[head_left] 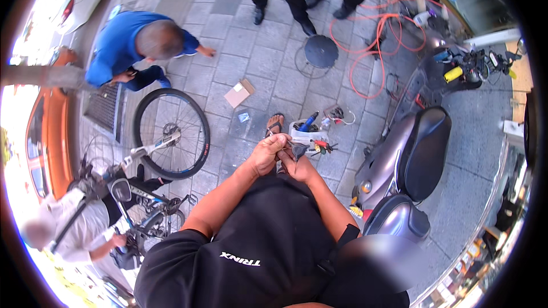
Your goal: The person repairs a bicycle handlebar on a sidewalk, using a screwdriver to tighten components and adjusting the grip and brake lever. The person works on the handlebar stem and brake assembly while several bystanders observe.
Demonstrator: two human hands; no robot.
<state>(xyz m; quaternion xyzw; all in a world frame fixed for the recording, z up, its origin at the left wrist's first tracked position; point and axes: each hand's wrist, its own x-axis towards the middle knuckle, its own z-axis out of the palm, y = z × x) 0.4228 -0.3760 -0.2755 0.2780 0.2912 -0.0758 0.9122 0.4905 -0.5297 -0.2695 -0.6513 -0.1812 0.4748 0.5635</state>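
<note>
My L hand (267, 154) pinched one edge of the small dark part (298, 149), and my R hand (295, 167) was clamped on it too (exact shape was hard to tell, tbh). It sat between both. Imo bracing w/ R and working slowly w/ L suited it best. Rightward lay red-handled tools (323, 145); just beyond, a white tub (294, 132).

An outdoor sidewalk, seemingly a bike-repair spot: paving slabs (228, 65), a bicycle (153, 148), tools (309, 121), a scooter (383, 151) (parked close by), an orange car (56, 131).
</note>
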